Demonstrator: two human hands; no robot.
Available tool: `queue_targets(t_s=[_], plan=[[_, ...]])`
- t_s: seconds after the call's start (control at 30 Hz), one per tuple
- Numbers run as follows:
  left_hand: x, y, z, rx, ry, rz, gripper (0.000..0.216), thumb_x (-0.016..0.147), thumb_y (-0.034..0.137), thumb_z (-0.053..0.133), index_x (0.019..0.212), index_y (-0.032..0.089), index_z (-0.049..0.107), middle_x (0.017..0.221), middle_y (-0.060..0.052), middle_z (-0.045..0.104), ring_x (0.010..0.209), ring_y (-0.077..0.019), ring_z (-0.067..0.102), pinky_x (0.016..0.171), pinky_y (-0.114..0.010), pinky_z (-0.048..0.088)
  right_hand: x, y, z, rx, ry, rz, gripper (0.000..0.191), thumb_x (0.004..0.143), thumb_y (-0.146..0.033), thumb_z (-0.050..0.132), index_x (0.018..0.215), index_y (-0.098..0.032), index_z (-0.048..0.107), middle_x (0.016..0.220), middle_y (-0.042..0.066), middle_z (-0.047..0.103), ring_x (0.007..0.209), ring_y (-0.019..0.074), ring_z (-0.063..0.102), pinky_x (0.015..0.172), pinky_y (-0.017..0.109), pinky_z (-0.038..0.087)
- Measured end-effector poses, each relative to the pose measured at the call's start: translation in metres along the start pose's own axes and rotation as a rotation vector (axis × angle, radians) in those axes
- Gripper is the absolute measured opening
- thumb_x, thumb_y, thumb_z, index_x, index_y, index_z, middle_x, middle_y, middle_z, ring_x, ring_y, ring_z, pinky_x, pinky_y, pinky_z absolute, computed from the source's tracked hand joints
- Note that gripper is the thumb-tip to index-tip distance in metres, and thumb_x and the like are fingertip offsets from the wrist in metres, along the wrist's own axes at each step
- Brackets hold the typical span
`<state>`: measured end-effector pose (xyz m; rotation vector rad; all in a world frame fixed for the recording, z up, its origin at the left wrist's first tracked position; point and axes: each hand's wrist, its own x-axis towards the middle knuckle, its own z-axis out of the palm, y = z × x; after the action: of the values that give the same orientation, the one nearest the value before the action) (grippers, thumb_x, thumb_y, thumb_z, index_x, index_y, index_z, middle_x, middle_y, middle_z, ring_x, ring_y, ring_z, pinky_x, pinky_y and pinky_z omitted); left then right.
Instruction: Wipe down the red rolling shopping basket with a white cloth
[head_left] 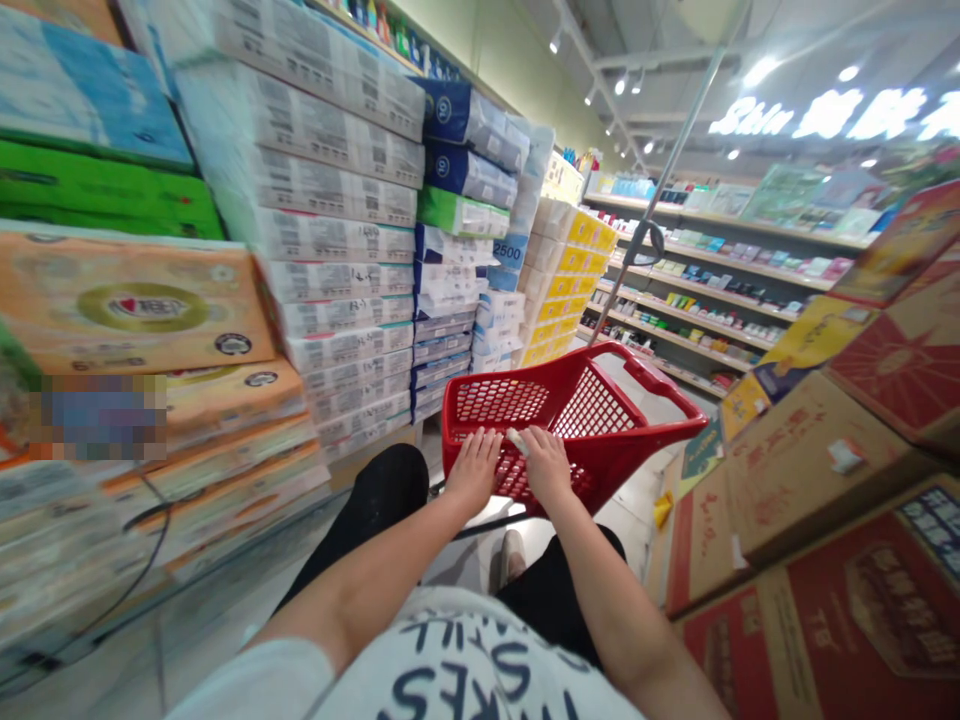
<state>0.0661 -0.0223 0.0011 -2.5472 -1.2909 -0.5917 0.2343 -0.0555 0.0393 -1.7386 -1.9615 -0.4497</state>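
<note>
Before me stands a red plastic shopping cart (615, 470) with latticed sides and a handle at the right. My left hand (474, 472) lies over its near rim, fingers bent over the edge; the thumb is hidden. Close beside it, my right hand (546, 468) is closed on a small white cloth or tissue (516, 440) at the same rim. The cloth shows only at the inner side of that hand, so its full shape cannot be made out. Both forearms reach forward between my bent knees.
Stacked tissue packs (337, 240) rise along the left, with orange packs (135, 300) nearer me. Cardboard cartons (817, 470) crowd the right side. A slanting metal pole (660, 190) stands behind the cart, and stocked shelves (697, 260) line the back.
</note>
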Motion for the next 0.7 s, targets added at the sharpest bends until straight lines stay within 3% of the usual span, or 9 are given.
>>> queue_targets(t_s=[0.37,0.53,0.7], plan=[[0.003,0.005,0.002,-0.006,0.011,0.011,0.066,0.090,0.043,0.047,0.145,0.009,0.032,0.151,-0.015,0.033,0.142,-0.0301,0.021,0.117,-0.045,0.018,-0.010,0.036,-0.012,-0.084,0.118,0.153,0.041,0.082,-0.006,0.047,0.116,-0.024,0.059,0.124,0.004,0.059,0.116,0.0220,0.045,0.108,0.041,0.019],[0.002,0.005,0.003,-0.014,0.012,0.004,0.066,0.090,0.043,0.045,0.146,0.010,0.032,0.151,-0.014,0.032,0.142,-0.0300,0.021,0.117,-0.046,0.018,-0.010,0.030,-0.007,-0.089,0.146,0.154,0.038,0.084,-0.006,0.044,0.115,-0.021,0.060,0.121,0.007,0.059,0.115,0.0233,0.043,0.106,0.041,0.023],[0.001,0.002,0.004,-0.022,0.019,0.000,0.063,0.090,0.036,0.044,0.145,0.010,0.031,0.151,-0.014,0.033,0.142,-0.0299,0.022,0.116,-0.047,0.019,-0.004,0.005,0.009,-0.073,0.124,0.089,0.031,0.089,-0.012,0.045,0.113,-0.020,0.062,0.118,0.009,0.059,0.112,0.0246,0.043,0.103,0.041,0.027]])
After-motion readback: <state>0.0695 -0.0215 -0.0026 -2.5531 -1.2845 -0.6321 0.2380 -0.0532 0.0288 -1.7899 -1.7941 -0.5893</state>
